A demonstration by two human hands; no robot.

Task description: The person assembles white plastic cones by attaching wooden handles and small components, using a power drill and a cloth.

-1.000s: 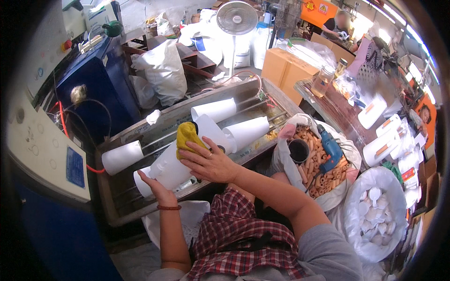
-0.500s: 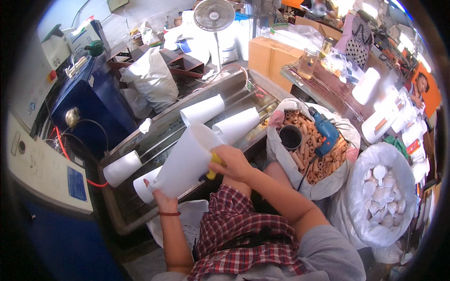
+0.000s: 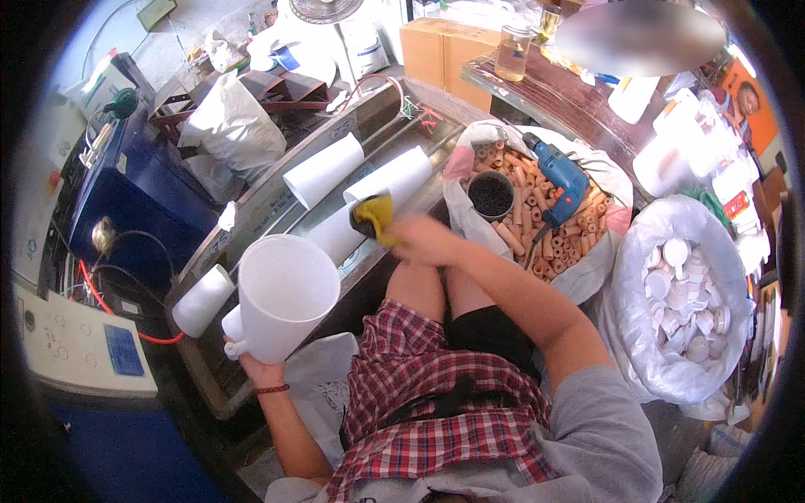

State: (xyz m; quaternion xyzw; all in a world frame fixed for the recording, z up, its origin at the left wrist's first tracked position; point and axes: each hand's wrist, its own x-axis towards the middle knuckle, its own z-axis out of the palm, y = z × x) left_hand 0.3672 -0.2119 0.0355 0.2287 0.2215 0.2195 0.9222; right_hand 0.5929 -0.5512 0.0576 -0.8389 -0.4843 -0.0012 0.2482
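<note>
Over the near left side of a long trough (image 3: pixel 344 126), a large white cup (image 3: pixel 289 293) leans with its wide mouth facing up. The left hand (image 3: pixel 262 369) is curled round its lower end; the right hand (image 3: pixel 423 239), blurred and well apart, grips a yellow-and-dark cloth (image 3: pixel 376 216). With only one hand supporting it low down, the cup could probably slip or tip if that grip slackened, perhaps knocking the white cylinders (image 3: pixel 324 172); any grit on the cloth might mark its surface.

Those cylinders lie aslant across the trough. Just beside it, a sack (image 3: pixel 461 210) of tan tubes (image 3: pixel 558 251) carries a blue drill (image 3: pixel 562 172), with a clear bag (image 3: pixel 627 318) of white pieces (image 3: pixel 688 293) farther right. Beyond stand a brown desk (image 3: pixel 570 94) bearing a jar (image 3: pixel 512 55), a cardboard box (image 3: pixel 440 60) and a fan (image 3: pixel 327 8); a blue machine (image 3: pixel 142 197) fills the left.
</note>
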